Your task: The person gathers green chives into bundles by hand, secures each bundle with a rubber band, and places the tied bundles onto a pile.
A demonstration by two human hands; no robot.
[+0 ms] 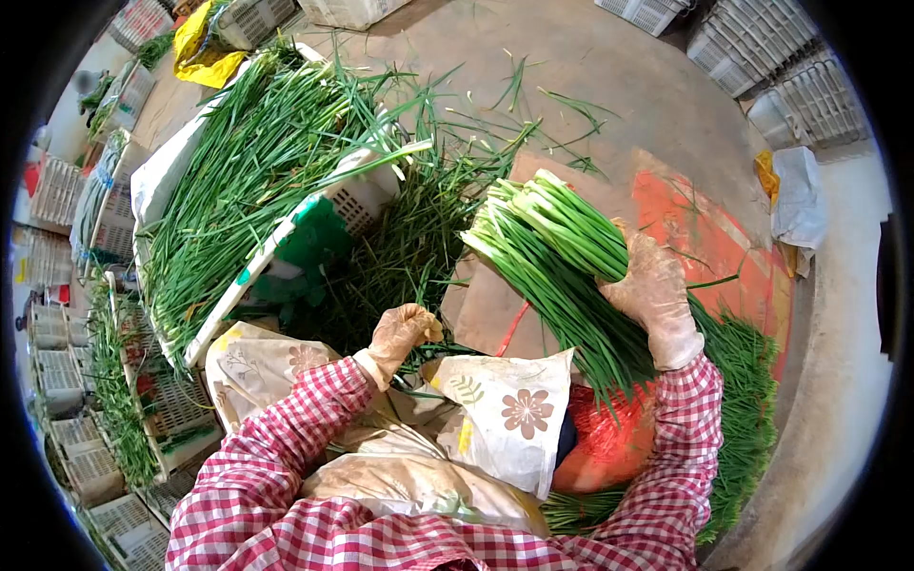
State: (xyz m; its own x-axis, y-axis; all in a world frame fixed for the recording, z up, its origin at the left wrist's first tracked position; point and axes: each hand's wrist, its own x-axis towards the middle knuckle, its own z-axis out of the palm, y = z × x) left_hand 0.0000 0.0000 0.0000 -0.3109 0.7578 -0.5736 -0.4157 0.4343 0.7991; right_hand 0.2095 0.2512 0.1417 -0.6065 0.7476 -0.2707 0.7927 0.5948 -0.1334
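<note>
White crate at left; bundle of greens held in right hand.

Crate is tilted and heaped with long loose stalks. A pile of leaves is seen beyond the right checked sleeve. Bundle is located right of centre, pale ends pointed away from the wearer, and is gripped near its middle by the gloved right hand. Left hand, also gloved, is curled narrow between crate and bundle.
</note>
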